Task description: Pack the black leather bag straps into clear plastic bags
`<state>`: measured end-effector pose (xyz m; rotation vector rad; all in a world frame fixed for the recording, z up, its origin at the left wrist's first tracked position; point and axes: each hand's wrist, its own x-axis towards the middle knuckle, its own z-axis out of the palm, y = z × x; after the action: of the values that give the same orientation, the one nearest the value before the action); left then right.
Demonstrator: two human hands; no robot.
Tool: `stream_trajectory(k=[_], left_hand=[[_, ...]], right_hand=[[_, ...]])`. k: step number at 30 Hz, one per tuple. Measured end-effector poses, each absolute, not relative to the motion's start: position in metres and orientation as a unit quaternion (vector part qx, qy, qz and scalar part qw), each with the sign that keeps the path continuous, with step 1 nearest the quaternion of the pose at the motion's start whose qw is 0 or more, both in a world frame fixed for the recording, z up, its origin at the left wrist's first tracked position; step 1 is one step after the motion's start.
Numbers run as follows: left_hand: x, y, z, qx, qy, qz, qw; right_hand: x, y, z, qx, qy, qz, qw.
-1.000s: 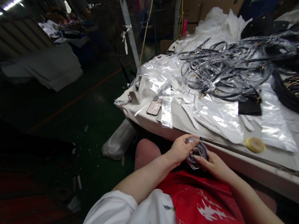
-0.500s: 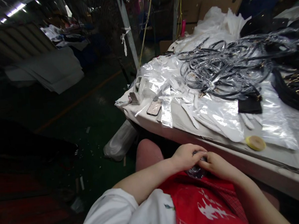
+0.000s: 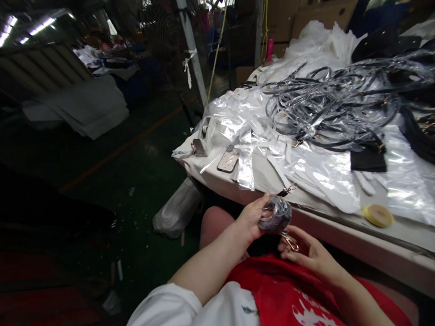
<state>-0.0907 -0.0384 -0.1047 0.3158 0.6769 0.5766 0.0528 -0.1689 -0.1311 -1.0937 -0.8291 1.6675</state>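
A black strap (image 3: 275, 214), coiled into a ring and wrapped in clear plastic, is in my left hand (image 3: 255, 218), whose fingers are closed around the coil's left side. One gold snap hook (image 3: 291, 188) sticks out at the top of the coil, near the table edge. A second gold snap hook (image 3: 291, 243) hangs below it, against the fingers of my right hand (image 3: 303, 249). That hand is loosely curved with thumb and fingers apart; whether it touches the hook firmly is hard to make out. Both hands are above my lap and a red apron (image 3: 288, 299).
On the white table (image 3: 223, 183) lies a heap of plastic-wrapped black straps (image 3: 327, 101). Clear plastic bags (image 3: 411, 180), a phone (image 3: 227, 161), a yellow tape roll (image 3: 378, 215) and a small black piece (image 3: 368, 161) lie nearer the edge. A metal post (image 3: 190, 47) stands behind.
My hands have moved apart, with the left raising the coiled strap toward the table edge. Both snap hooks now show. The right hand has loosened and sits below the coil.
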Motion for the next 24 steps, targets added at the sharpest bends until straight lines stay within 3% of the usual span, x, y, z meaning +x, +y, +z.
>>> stream_trajectory(k=[7,20,24], left_hand=[[-0.089,-0.056,-0.109,0.219,0.292,0.276,0.889],[-0.079,-0.076,-0.109,0.479,0.373,0.323,0.726],[-0.080,-0.083,-0.109,0.524,0.367,0.294,0.710]], right_hand=[[0.035,-0.157,-0.124,-0.487,-0.217,0.624,0.571],[0.026,-0.160,-0.120,-0.482,-0.228,0.647,0.545],[0.036,-0.165,-0.120,-0.476,-0.241,0.684,0.497]])
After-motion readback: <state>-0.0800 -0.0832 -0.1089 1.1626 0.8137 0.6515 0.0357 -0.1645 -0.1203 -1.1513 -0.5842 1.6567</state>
